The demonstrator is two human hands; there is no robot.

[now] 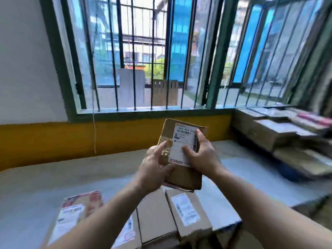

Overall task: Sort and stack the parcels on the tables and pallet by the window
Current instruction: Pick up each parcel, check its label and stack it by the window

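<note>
- Nearest, cardboard boxes (156,214) with white labels, side by side on the table (45,178).
- Above them, brown parcel (181,151) gripped by left hand (154,168) and right hand (201,155).
- Farther right, stacked parcels (280,133) beneath barred window (143,56).

right parcel stack (280,133) blurred, perhaps envelopes

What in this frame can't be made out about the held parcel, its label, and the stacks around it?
- Label on the held parcel, head view: small print too fine; right hand covers part.
- Parcel's underside: faces away; left hand hides its lower left edge.
- Boxes below: labels blurred, cut by the forearms and bottom edge.
- Stack at right: motion-blurred, cut by the right edge; count unclear.
</note>
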